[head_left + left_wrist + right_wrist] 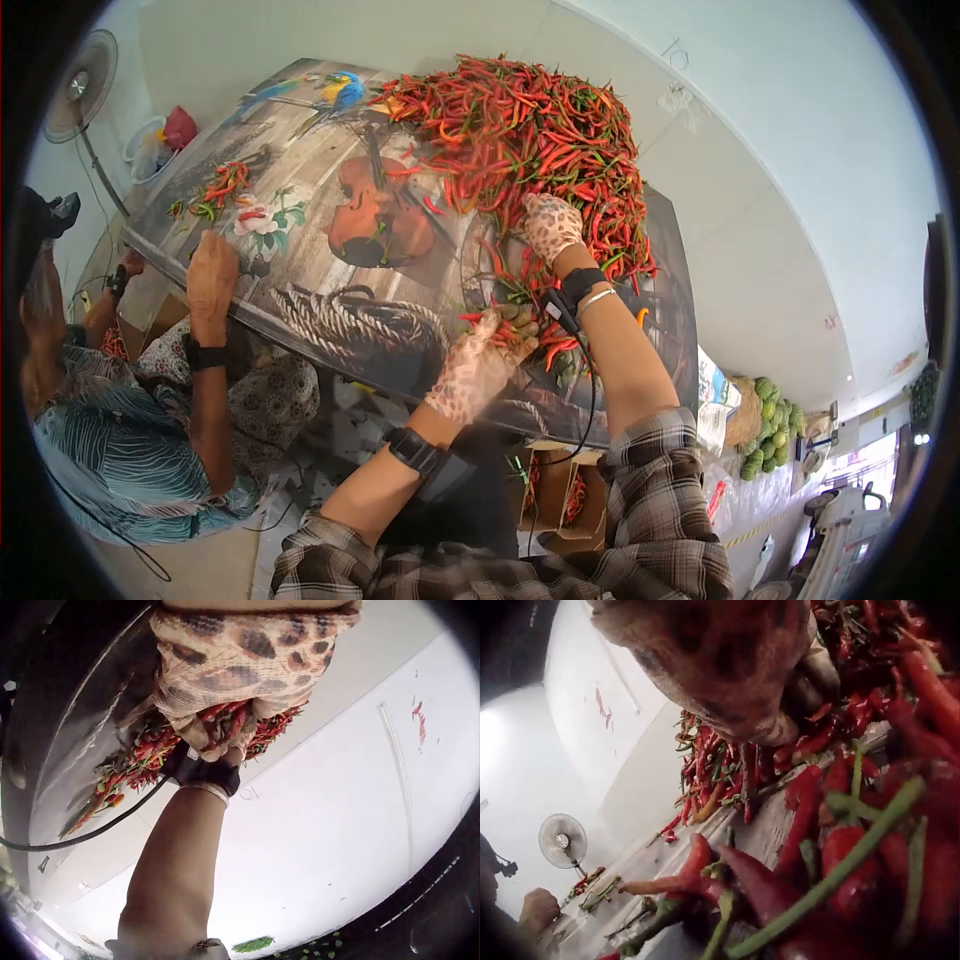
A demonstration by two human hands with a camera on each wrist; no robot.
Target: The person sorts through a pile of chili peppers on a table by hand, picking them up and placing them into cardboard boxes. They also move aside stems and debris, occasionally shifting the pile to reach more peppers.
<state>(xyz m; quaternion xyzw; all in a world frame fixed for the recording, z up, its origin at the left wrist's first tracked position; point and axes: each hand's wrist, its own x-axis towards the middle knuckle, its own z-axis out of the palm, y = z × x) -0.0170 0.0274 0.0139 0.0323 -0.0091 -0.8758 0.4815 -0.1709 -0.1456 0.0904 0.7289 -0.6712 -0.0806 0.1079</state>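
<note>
Red chilies [500, 125] with green stems lie in a large heap on the printed tabletop [310, 165]. Both hands wear spotted coverings. The left hand [475, 370], near the table's front edge, grips a small bunch of chilies; in the left wrist view its fingers curl round red chilies [238, 720]. Farther forward, the right hand [552, 228] is at the heap's lower edge. In the right wrist view, the right hand [727, 664] has bent fingers down among the chilies [802, 817]; its fingertips are partly hidden, and whether they pinch one cannot be told.
Another person's hand [212, 275] rests at the table's left edge, near a small chili pile [228, 180]. A black cable [592, 395] hangs from the right wrist. Below the front edge stands a cardboard box [590, 500] with chilies. A fan [80, 88] stands at the left.
</note>
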